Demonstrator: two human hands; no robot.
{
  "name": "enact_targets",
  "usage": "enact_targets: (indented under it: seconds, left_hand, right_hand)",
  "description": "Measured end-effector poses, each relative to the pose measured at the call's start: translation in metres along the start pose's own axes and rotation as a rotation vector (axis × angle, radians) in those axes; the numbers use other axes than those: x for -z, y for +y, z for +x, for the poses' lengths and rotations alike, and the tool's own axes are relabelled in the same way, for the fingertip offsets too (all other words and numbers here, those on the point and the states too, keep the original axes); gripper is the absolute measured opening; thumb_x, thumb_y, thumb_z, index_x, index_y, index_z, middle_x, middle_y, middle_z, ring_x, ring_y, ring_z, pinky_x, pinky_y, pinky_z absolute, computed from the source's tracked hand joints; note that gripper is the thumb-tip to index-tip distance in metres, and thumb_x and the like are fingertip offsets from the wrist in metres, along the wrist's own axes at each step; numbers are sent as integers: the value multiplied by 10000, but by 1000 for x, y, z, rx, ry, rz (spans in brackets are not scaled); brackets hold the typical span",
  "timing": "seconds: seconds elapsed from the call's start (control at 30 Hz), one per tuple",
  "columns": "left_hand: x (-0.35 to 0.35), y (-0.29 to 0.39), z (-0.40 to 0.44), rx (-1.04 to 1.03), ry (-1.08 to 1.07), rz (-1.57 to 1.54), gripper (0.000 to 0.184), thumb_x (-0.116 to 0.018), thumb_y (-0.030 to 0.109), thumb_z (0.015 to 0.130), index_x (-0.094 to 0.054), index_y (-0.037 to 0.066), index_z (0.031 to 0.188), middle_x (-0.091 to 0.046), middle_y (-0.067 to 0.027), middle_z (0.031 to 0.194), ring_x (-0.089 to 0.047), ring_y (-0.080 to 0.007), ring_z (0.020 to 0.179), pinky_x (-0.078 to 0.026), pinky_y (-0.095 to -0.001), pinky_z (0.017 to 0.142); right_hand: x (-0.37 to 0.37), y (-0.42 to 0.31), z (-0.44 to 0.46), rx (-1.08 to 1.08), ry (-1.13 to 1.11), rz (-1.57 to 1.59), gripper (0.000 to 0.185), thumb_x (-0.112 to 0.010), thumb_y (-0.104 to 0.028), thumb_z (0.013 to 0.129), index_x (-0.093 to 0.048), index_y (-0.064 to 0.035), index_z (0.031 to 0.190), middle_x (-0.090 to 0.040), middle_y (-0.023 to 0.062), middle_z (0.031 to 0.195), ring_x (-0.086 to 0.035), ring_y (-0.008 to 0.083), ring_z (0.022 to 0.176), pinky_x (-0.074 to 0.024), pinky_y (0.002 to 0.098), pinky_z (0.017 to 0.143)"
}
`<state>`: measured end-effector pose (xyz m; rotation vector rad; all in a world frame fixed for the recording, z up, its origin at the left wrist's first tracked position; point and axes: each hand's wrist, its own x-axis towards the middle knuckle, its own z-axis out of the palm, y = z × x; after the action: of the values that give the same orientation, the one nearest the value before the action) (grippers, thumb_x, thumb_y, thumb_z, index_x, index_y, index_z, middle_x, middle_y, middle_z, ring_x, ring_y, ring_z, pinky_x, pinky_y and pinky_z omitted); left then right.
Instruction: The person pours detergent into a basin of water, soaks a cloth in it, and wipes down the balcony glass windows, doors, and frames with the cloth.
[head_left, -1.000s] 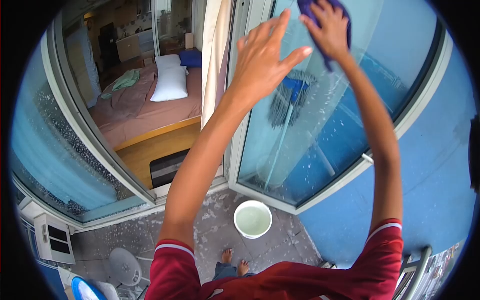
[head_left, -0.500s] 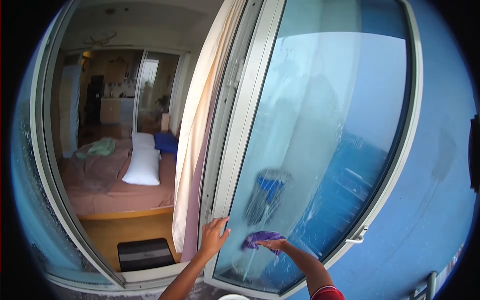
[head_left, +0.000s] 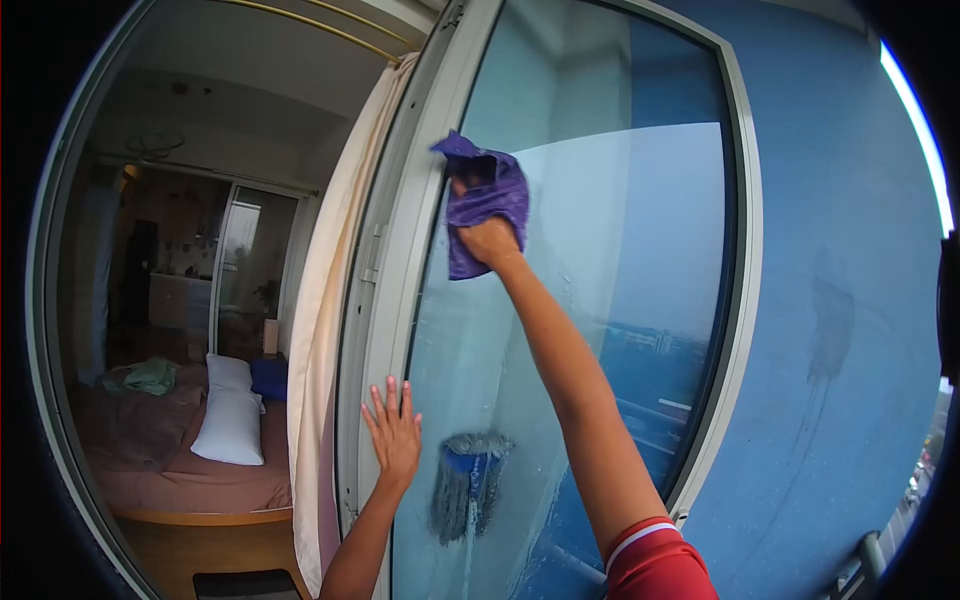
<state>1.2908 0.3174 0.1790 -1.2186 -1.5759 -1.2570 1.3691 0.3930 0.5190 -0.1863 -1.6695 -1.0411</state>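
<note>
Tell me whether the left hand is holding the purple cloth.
No, the right hand holds the purple cloth; the left hand is empty, its fingers spread.

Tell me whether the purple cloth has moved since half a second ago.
Yes, upwards: the purple cloth was low on the glass; now it sits much higher, overlapping the left upright of the door frame.

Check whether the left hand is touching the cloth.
Apart. The head view shows the left hand well below the cloth, with door glass visible between them.
</note>
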Motion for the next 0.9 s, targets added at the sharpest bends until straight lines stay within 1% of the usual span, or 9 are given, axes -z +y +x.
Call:
enact_targets:
  seconds: [0.03, 0.1, 0.13, 0.33, 0.43, 0.53, 0.67, 0.87, 0.9]
  left_hand:
    - [-9, -15, -2, -58, 51, 132, 753, -542, -33, 733, -209, 116, 1392, -84, -96, 1466, -98, -357, 1331, -154, -567, 1025]
    - [-21, -19, -6, -120, 78, 259, 770, -516, -91, 712, -226, 130, 1390, -103, -83, 1466, -120, -345, 1331, -157, -562, 1028]
    - [-18, -21, -3, -127, 74, 272, 793, -500, -123, 689, -235, 140, 1389, -119, -84, 1463, -143, -341, 1327, -165, -556, 1029]
    - [8, -20, 5, -141, -38, 80, 784, -435, -174, 696, -232, 132, 1389, -134, -113, 1455, -148, -369, 1319, -191, -516, 1042]
    - [37, -19, 5, -219, -171, -23, 737, -447, -117, 740, -197, 113, 1394, -87, -131, 1459, -111, -382, 1322, -187, -490, 1053]
    - [49, -5, 14, -181, -218, -126, 693, -474, -28, 782, -178, 96, 1396, -55, -140, 1461, -82, -379, 1328, -157, -493, 1058]
    - [47, 26, -28, -16, -184, -180, 642, -481, 139, 840, -164, 75, 1395, -41, -164, 1457, -70, -371, 1331, -106, -515, 1057]
    - [77, 44, -219, 200, -499, -91, 634, -478, 195, 846, -178, 70, 1391, -93, -139, 1457, -106, -311, 1340, -79, -539, 1047]
    - [100, 36, -257, 209, -589, -45, 634, -484, 188, 843, -185, 67, 1388, -111, -131, 1456, -111, -303, 1341, -66, -537, 1048]
  right_hand:
    - [2, -5, 0, 102, 52, -62, 565, -452, -330, 820, -341, -83, 1316, -339, 162, 1355, -259, 319, 1279, -162, 367, 1074]
    - [52, 20, 32, -51, -417, 408, 582, -492, -263, 802, -324, -76, 1327, -300, 162, 1382, -238, 315, 1292, -160, 351, 1079]
    - [26, 47, 7, -78, -98, 6, 538, -520, -216, 789, -382, -80, 1292, -333, 157, 1363, -285, 298, 1271, -199, 342, 1064]
    - [164, 236, -77, -473, 131, -98, 534, -361, -492, 875, -535, -41, 1102, -545, 181, 1123, -506, 306, 1052, -357, 374, 919]
    - [186, 250, -175, -536, 315, -460, 618, -290, -576, 868, -358, -170, 1329, -446, 141, 1266, -424, 381, 1125, -266, 454, 993]
    - [153, 181, -185, -721, 98, -642, 561, -271, -582, 867, -291, -310, 1357, -411, 128, 1299, -402, 411, 1131, -146, 626, 962]
    - [82, 19, -138, -162, -52, -452, 496, -403, -486, 859, -416, -237, 1287, -454, 78, 1255, -396, 346, 1149, -201, 572, 982]
    - [71, -186, -394, 350, -644, 226, 611, -486, -421, 836, -264, -220, 1369, -144, 28, 1458, -180, 262, 1323, -172, 458, 1057]
    - [84, -181, -452, 117, -1036, 1054, 616, -452, -395, 850, -239, -157, 1376, -144, 35, 1457, -163, 247, 1331, -158, 419, 1074]
